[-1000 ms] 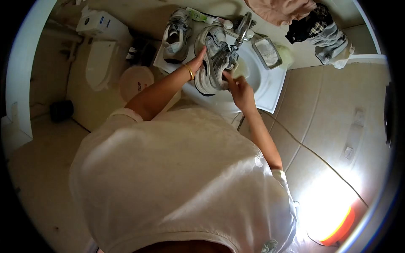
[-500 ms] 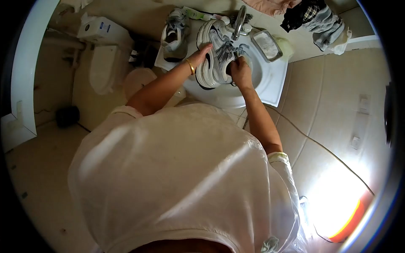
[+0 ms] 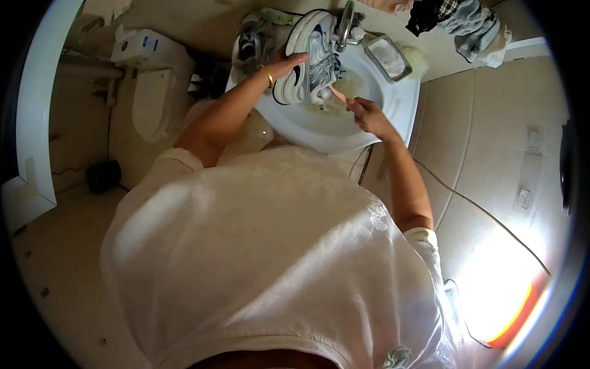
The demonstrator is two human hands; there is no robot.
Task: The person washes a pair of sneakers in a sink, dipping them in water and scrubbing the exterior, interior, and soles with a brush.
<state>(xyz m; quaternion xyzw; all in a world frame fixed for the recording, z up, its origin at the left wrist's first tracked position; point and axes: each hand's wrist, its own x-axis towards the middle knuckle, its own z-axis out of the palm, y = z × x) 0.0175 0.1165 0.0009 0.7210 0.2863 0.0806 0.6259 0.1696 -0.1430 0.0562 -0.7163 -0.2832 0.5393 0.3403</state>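
Note:
A white and grey sneaker [image 3: 315, 64] is held over the white sink [image 3: 319, 130], its sole side turned to the left. My left hand [image 3: 287, 63], with a gold bangle at the wrist, grips the sole side of this sneaker. In my right hand [image 3: 367, 115] is the pinkish handle of a brush [image 3: 338, 95], whose whitish head touches the sneaker near its opening. The other sneaker [image 3: 250, 46] rests on the left side of the sink. Cloudy water lies in the basin under the held sneaker.
A chrome faucet [image 3: 346, 27] rises at the back of the sink, with a metal soap dish [image 3: 388, 58] to its right. A toilet [image 3: 150, 104] stands at the left. Socks [image 3: 470, 27] hang at the upper right. A bright orange-rimmed lamp [image 3: 516, 320] glows lower right.
My right hand has moved right, away from the sneaker's opening, and the brush in it now shows. The held sneaker has shifted and tilted with my left hand, and more of the basin water shows.

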